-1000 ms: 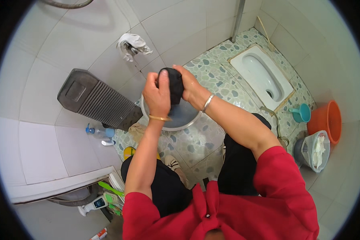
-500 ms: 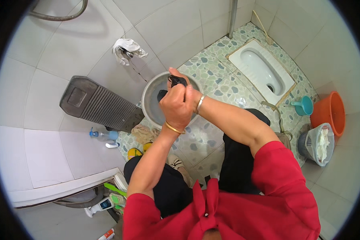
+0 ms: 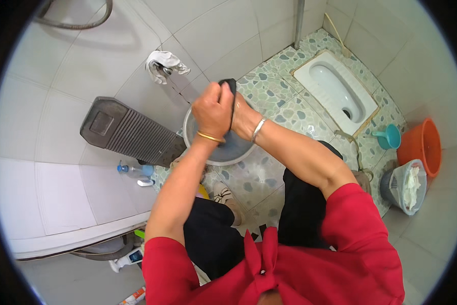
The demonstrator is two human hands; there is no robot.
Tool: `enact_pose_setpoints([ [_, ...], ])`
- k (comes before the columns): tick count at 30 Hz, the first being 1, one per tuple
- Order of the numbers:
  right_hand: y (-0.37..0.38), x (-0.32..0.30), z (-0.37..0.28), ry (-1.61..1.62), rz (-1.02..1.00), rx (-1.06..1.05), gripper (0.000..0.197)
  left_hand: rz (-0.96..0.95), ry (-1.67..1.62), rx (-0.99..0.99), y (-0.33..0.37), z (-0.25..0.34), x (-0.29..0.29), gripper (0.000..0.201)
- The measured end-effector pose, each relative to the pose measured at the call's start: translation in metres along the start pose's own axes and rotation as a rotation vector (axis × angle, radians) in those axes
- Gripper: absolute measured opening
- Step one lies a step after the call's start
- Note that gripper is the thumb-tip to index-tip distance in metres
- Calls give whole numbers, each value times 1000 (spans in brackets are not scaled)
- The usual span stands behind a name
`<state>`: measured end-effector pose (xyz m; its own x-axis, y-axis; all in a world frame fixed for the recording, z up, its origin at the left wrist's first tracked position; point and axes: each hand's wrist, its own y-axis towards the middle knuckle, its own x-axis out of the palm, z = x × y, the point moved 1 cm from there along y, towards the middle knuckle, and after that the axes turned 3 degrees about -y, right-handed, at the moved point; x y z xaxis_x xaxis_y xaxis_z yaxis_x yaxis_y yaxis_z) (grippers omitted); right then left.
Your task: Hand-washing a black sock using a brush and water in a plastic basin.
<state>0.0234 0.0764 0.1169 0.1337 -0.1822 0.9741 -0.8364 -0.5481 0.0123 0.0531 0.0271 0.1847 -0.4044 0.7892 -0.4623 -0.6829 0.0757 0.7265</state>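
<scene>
Both of my hands are up over a round metal basin on the floor, which has greyish water in it. A piece of wet-looking black cloth runs between them. My left hand, with a gold bangle at the wrist, is closed in a fist on the cloth. Beside it, my right hand, wearing a silver bangle, grips the same cloth from the right side. Most of the cloth is hidden in my fists, so I cannot tell what kind of garment it is.
A dark washboard leans by the basin's left. A white cloth hangs on the wall. Left stands a clear bottle. To the right are a squat toilet, a teal dipper, an orange bucket and a lined bin.
My left fist has moved left and up, and my left elbow has swung outward. The black cloth, bunched between my hands before, now shows as a narrow strip above and between them.
</scene>
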Motion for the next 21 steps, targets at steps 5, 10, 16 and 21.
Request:
enact_pose_setpoints([
  [5,9,39,-3,-302,472,-32,31,5,30,-283,4,-81,-31,32],
  [10,20,4,-5,-614,657,104,33,2,-274,-413,9,-69,-43,34],
  [16,29,-3,42,-340,576,-114,23,-143,-104,-141,-14,-94,-29,30],
  [21,56,-57,33,-370,653,5,33,-132,-124,-463,-50,-201,5,35],
])
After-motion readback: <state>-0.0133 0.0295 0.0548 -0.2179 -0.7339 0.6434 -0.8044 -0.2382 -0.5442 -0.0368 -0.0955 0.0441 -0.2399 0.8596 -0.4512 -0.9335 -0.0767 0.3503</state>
